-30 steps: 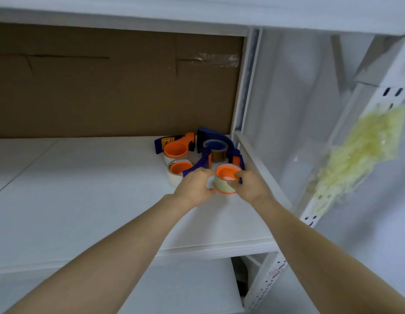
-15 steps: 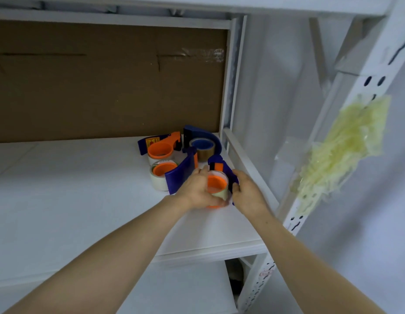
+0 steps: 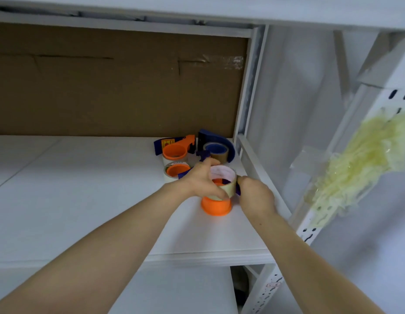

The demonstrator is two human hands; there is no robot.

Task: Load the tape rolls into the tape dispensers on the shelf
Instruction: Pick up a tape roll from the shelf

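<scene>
Now | left hand [image 3: 197,182]: tape roll [image 3: 222,174], over orange hub [image 3: 216,206] | right hand [image 3: 255,197]: dispenser [image 3: 238,189]

The left hand [image 3: 200,180] and right hand [image 3: 255,198] hold a tape roll [image 3: 222,175] over an orange dispenser hub [image 3: 216,207].

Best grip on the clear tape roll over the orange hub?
Grip the clear tape roll by its outer wall, from the left; its hollow core must stay free for the orange hub, and the right hand, holding the tape dispenser, blocks the right.
</scene>
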